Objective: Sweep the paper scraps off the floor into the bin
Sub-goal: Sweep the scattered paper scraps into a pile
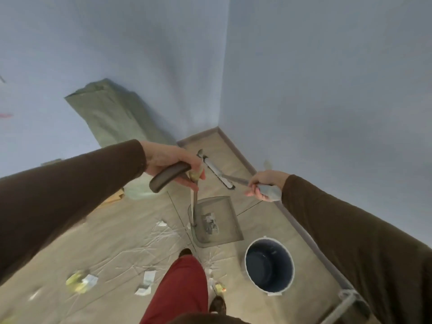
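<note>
Scraps (149, 278), about six, lay scattered on the floor (112, 249); more sat in the one dustpan (214, 222). Left hand (170, 163) gripped the dustpan handle, right hand (263, 185) gripped one broom (217, 170). One bin (268, 264) stood beside the dustpan near the wall corner.

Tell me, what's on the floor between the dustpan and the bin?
Nothing much: in the head view, only bare beige floor separates the dustpan from the bin. The paper scraps lie mostly left of them.
</note>
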Tool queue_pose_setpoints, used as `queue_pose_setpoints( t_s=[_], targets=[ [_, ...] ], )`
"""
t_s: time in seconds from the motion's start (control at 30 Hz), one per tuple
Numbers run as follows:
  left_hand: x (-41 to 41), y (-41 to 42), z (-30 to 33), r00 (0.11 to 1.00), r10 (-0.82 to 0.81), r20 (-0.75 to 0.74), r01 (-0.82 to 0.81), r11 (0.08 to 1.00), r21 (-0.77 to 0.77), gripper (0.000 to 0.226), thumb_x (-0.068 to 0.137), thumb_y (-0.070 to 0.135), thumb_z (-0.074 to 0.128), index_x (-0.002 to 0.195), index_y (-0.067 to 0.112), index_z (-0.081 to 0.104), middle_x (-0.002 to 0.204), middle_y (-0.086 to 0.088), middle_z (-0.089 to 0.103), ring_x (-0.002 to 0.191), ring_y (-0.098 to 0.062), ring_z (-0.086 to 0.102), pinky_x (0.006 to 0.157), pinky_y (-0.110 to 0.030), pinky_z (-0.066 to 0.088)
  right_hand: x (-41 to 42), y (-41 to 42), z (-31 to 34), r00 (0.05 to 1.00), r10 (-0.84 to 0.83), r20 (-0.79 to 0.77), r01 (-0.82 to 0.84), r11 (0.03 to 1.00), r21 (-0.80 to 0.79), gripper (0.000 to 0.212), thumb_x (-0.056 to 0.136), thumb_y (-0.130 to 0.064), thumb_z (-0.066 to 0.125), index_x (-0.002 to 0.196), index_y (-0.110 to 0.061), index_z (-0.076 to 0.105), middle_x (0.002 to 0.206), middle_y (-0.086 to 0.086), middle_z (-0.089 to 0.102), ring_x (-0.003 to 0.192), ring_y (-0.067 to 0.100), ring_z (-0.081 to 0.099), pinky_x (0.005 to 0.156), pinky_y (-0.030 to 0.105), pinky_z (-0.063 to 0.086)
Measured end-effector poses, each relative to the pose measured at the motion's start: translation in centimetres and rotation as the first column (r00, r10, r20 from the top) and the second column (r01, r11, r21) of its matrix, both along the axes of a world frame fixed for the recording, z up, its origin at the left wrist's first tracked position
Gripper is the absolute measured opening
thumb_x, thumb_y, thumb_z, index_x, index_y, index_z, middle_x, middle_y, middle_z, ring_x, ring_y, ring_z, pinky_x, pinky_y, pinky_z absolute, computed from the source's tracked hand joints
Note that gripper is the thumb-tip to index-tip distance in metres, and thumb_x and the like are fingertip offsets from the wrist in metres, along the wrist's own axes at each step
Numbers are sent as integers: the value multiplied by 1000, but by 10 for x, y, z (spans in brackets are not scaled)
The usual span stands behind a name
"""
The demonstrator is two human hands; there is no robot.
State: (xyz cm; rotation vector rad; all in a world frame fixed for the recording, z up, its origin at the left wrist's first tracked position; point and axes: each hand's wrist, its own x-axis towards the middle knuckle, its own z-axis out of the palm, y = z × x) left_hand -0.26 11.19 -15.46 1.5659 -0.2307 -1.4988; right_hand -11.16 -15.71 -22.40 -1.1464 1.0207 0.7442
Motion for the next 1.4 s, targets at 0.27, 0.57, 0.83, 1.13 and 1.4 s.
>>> queue_pose_setpoints(
  t_s=[0.27,0.57,0.83,1.13,1.4],
  targets=[
    [-77,92,-11,938,120,326,-210,944,255,31,88,-2,66,118,-8,61,107,-18,64,86,-21,70,69,-24,62,-60,95,-27,993,74,93,-77,997,31,23,103,-18,50,84,-5,49,76,5,48,28,6,49,33,13,45],
    [-200,199,-23,854,247,458,-394,881,260,40,82,20,80,112,0,63,114,-18,58,94,-26,66,84,-35,62,-158,178,-57,990,85,115,-86,996,4,18,98,-21,60,95,-6,50,66,6,53,33,6,49,32,16,46],
    [-318,295,-17,801,318,508,-517,794,320,39,83,20,78,113,1,60,116,-21,64,100,-35,72,96,-43,57,-281,265,-47,985,94,147,-95,995,-3,14,98,-16,60,101,-5,53,75,6,55,36,4,49,35,15,48],
    [-459,346,-11,740,404,538,-632,692,348,28,87,9,70,112,0,62,110,-18,69,90,-26,76,94,-38,58,-389,306,-54,976,177,125,-180,983,15,14,98,-16,61,98,-4,54,73,6,56,44,5,48,39,15,49],
    [-584,394,5,722,455,522,-680,608,410,21,87,1,68,107,-1,64,106,-19,72,95,-28,75,100,-39,53,-484,338,-68,943,300,147,-293,954,-63,18,98,-15,58,84,-4,55,69,3,53,42,4,44,36,13,43]
  ],
)
